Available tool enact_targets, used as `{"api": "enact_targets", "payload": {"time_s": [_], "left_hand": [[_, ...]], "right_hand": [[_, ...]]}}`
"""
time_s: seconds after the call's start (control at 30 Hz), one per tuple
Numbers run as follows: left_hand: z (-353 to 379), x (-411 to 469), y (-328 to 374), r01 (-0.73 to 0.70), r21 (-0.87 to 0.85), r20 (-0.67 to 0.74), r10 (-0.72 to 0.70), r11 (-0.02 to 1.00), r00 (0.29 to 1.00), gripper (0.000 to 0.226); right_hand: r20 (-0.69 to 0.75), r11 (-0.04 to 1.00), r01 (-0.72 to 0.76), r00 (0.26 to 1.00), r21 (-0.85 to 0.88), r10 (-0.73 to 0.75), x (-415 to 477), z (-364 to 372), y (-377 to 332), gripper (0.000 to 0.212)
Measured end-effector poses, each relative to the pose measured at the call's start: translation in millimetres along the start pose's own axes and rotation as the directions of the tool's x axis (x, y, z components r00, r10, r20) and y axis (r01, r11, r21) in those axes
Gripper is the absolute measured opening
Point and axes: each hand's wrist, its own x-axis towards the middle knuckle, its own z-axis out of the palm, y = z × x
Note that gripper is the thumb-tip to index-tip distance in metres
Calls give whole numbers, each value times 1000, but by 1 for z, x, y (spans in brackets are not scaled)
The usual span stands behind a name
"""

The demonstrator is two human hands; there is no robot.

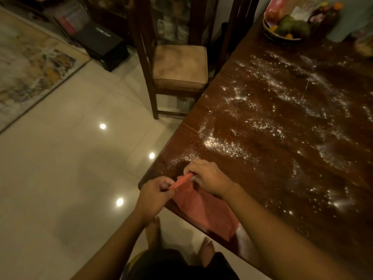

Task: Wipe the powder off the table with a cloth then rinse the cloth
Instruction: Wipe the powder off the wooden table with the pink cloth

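1. A soft red cloth [198,207] is pinched along its far edge by the left hand [154,196] and right hand [209,178], near the dark wooden table's [262,178] corner
2. White powder [232,146] is seen scattered widely; wiping appears barely begun, rinsing is left

White lettering on the black box [101,40] — too blurred to read.

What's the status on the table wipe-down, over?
Left hand and right hand pinch the edge of the pink cloth at the table corner. White powder spread across it. Fruit bowl at far end, beyond the powder.
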Motion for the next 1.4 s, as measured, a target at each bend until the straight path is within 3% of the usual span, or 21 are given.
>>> {"api": "enact_targets", "payload": {"time_s": [0.27, 0.6, 0.8, 1.0, 1.1, 1.17, 1.23, 1.3, 1.4], "left_hand": [[64, -43, 37, -36, -23, 0, 36, 999, 999, 8], [120, -75, 62, -158, 372, 251, 65, 914, 966, 9], [145, -78, 61, -301, 500, 384, 104, 812, 917, 64], [118, -70, 49, -93, 184, 154, 65, 978, 986, 29], [95, -55, 40, -41, 278, 11, 39, 960, 999, 13], [77, -44, 35, -36, 510, 0, 42, 859, 999, 23], [61, -33, 28, -68, 642, 110, -3, 763, 994, 45], [52, -18, 20, -130, 692, 218, -34, 710, 975, 62], [42, 6, 6, -128, 706, 266, -93, 696, 959, 74]], "right_hand": [[-12, 998, 59, 998, -9, -59, -74, -19, 43, 27], [43, 988, 71, 997, -134, -66, -142, -6, 74, 31], [89, 983, 39, 996, -180, -23, -165, 7, 86, 32], [43, 1000, 10, 999, -29, -9, -147, 21, 60, 59], [63, 1000, -8, 998, -24, 9, -135, 52, 42, 65], [42, 997, -10, 999, -76, 13, -134, 82, 37, 67], [-25, 989, -7, 1000, -150, 4, -140, 108, 40, 64], [-90, 982, -16, 996, -189, -2, -149, 119, 50, 58], [-135, 972, -12, 991, -234, -20, -156, 117, 69, 49]]}}
